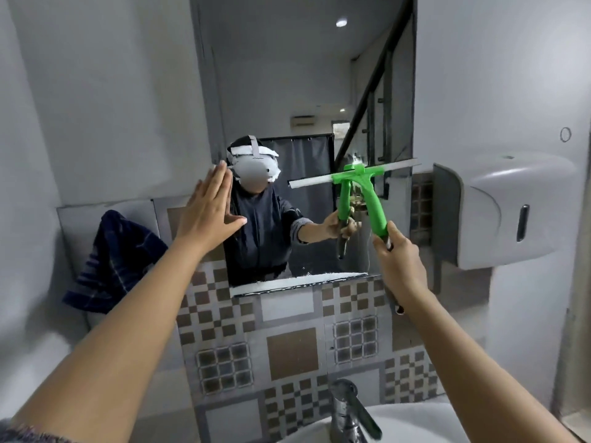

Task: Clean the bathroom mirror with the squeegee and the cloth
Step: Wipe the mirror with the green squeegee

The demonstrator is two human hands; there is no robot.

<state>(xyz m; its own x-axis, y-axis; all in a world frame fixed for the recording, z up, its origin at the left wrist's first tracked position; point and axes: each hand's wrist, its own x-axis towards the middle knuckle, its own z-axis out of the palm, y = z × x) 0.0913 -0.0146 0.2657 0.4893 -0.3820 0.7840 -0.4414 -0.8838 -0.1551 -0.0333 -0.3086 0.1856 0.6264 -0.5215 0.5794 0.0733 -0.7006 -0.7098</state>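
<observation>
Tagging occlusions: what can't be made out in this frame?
Head view:
Grip of the squeegee: mostly covered by the right hand.
Contact of the left hand with the mirror: hidden by the hand's back.
The cloth: blurred, left side.
The sink: cut by the bottom edge.

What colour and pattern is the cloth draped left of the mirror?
Navy blue fabric cloth with paler crossing stripes, seen best in head view.

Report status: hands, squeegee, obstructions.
Left hand open, flat at left edge of mirror. Right hand grips squeegee, blade on glass. Cloth idle on left ledge. Dispenser close to blade's right end.
</observation>
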